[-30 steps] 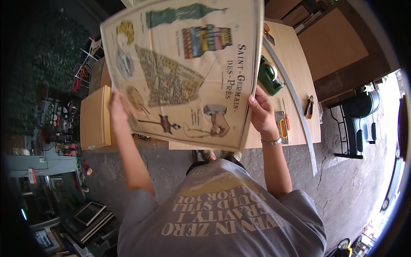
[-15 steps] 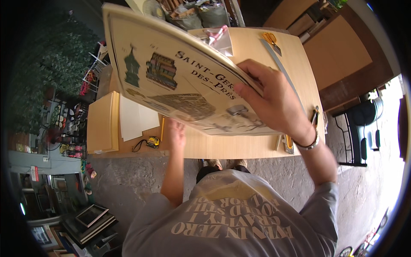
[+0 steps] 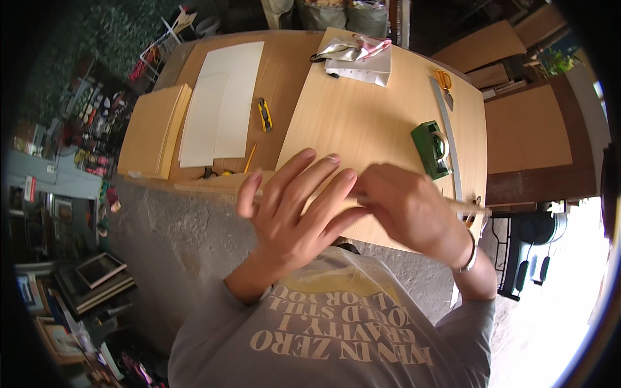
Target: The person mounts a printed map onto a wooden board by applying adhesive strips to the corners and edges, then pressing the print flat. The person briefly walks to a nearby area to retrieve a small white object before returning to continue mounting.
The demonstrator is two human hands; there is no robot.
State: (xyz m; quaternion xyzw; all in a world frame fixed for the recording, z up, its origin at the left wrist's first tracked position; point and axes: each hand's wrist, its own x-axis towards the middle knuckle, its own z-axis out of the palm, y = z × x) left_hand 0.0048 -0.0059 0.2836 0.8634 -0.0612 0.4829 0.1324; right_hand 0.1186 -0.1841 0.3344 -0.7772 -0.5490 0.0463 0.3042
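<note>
Swung since the earlier frame from a slant to nearly edge-on, the printed panel (image 3: pixel 218 184) lies across the view along the near side of the table (image 3: pixel 359 113), behind the left hand (image 3: pixel 291 223), which is spread wide, its contact with the panel uncertain, and the right hand (image 3: pixel 414 208), whose fingers appear pinched on the panel's edge. Sound handling would support both ends and keep the panel level, clear of the green tape dispenser (image 3: pixel 424 147), the yellow cutter (image 3: pixel 265 116) and, farther off, the orange-handled scissors (image 3: pixel 444 81)

tape dispenser (image 3: pixel 424 147): glossy plastic | tabletop (image 3: pixel 362 123): smooth wood-look | ruler (image 3: pixel 442 103): metal | floor (image 3: pixel 152 223): rough concrete
</note>
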